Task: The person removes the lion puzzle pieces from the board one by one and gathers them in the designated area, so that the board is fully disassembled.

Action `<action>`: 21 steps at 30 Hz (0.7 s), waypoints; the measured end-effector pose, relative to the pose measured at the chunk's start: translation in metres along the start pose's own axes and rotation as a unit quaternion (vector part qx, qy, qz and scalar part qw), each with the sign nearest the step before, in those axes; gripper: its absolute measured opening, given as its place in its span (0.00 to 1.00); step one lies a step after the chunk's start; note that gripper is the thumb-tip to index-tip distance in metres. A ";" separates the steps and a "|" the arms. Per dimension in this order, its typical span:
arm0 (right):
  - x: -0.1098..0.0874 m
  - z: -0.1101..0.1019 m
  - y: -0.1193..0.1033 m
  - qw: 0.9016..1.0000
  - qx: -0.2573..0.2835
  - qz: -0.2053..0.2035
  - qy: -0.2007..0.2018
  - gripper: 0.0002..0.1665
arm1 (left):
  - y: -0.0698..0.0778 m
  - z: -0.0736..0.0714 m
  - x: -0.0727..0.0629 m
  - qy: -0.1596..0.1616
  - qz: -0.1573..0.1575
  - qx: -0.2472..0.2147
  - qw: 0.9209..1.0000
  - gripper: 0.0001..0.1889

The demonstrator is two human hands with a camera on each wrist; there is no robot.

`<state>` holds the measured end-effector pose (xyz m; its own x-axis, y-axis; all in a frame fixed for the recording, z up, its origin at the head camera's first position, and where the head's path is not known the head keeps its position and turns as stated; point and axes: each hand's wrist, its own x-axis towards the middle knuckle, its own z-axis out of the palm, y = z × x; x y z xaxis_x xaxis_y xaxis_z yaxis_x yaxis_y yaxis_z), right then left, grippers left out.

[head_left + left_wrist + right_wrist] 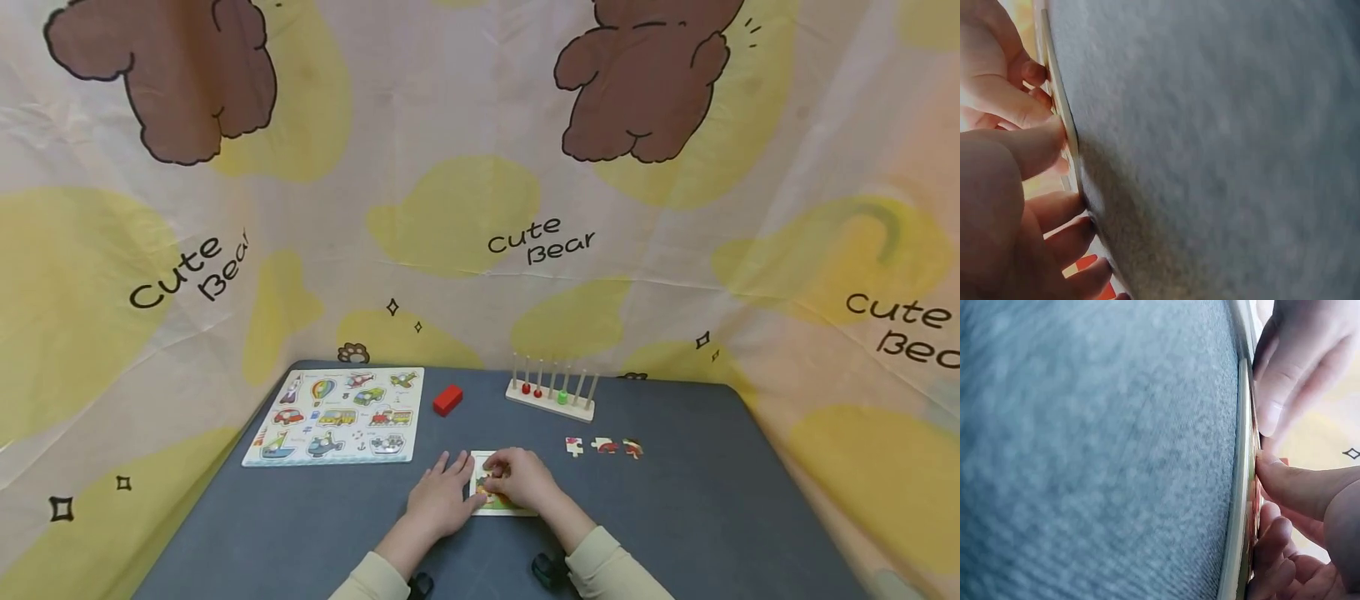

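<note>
A small jigsaw board [504, 505] with a pale frame and a colourful picture lies on the table between both hands. My left hand [441, 500] rests at its left edge, fingers spread, with the thumb over the frame. In the left wrist view, that hand's fingertips [1063, 209] line the board's edge. Over the picture, my right hand [523, 479] has its fingers bent and thumb and fingertips down at the surface. In the right wrist view, the right thumb [1297, 487] meets the board's face; I cannot tell whether a puzzle piece is pinched there.
Three loose jigsaw pieces [604, 446] lie to the right. Behind stand a bead-counting rack [551, 402] with upright pegs and a red block [447, 400]. A large vehicle picture board [333, 417] lies at the back left. A printed cloth [450, 217] hangs behind the table.
</note>
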<state>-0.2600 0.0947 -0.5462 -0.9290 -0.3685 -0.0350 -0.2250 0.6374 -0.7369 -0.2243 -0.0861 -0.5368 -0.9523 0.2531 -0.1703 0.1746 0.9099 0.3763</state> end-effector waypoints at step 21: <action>0.004 0.001 -0.007 1.000 -0.010 0.014 -0.024 0.09 | 0.002 -0.001 0.000 0.006 -0.012 0.004 1.000 0.37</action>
<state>-0.2617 0.0883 -0.5421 -0.9196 -0.3829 -0.0879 -0.2065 0.6615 -0.7209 -0.2240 -0.0849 -0.5346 -0.9592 0.2272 -0.1685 0.1536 0.9185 0.3644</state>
